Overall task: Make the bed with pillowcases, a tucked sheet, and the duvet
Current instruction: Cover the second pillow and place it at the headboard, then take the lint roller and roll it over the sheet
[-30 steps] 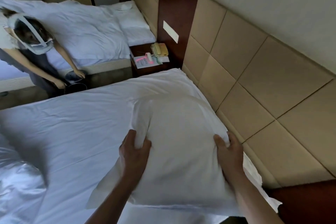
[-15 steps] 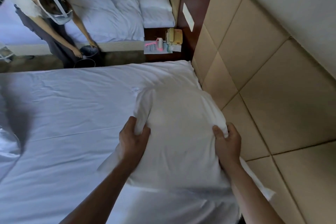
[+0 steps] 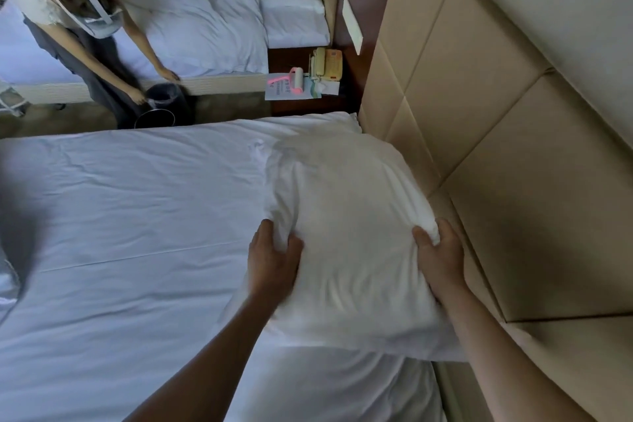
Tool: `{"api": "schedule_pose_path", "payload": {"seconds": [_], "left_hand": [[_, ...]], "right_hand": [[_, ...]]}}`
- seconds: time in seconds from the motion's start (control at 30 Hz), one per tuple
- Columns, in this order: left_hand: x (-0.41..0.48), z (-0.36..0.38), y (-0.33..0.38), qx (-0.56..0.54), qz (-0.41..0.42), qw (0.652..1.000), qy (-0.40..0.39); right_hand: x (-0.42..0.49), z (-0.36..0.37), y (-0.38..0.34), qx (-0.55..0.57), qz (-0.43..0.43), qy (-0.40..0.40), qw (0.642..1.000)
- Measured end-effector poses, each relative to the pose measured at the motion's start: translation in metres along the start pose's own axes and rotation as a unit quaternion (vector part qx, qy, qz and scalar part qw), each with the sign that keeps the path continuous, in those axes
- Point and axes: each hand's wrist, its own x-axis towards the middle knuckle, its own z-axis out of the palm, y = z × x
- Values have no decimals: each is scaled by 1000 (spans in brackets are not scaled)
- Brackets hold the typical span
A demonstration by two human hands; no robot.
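Observation:
A white pillow [image 3: 352, 233] in its pillowcase lies at the head of the bed, its right side against the padded headboard. My left hand [image 3: 272, 259] grips its left edge and my right hand [image 3: 440, 255] grips its right edge. The white sheet [image 3: 130, 216] covers the mattress with a few creases. A bit of crumpled white fabric, maybe the duvet [image 3: 7, 281], shows at the far left edge.
The tan padded headboard [image 3: 496, 164] runs along the right. A nightstand [image 3: 308, 79] beyond the bed holds a telephone, a pink lint roller and papers. Another person [image 3: 78, 27] bends over a black bin [image 3: 161, 103] between my bed and a second bed [image 3: 205, 10].
The pillow has shifted away from me toward the far corner and against the headboard, with both hands still on its edges. My view has tilted further down. The other person has stayed bent over the bin.

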Motion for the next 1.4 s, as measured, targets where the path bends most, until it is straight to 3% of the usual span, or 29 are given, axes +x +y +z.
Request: {"api": "schedule_pose_path", "payload": {"seconds": [0.1, 0.17, 0.47, 0.9, 1.23, 1.4], "left_hand": [[1, 23, -47, 113, -51, 975, -184], [-3, 25, -67, 132, -65, 951, -273], [-25, 0, -90, 200, -29, 931, -304], [-70, -79, -109, 243, 8, 930, -274], [-175, -270, -191, 259, -10, 954, -151], [-245, -380, -256, 263, -71, 959, -71]], "right_hand": [[6, 6, 39, -13, 123, -44, 991], [-4, 7, 53, -9, 162, -75, 984], [-49, 17, 75, -122, 115, -211, 963], [-106, 95, 2, -206, -18, -334, 919], [-273, 192, -79, -241, -150, -444, 850], [-395, 257, -129, -229, -225, -505, 801]]}}
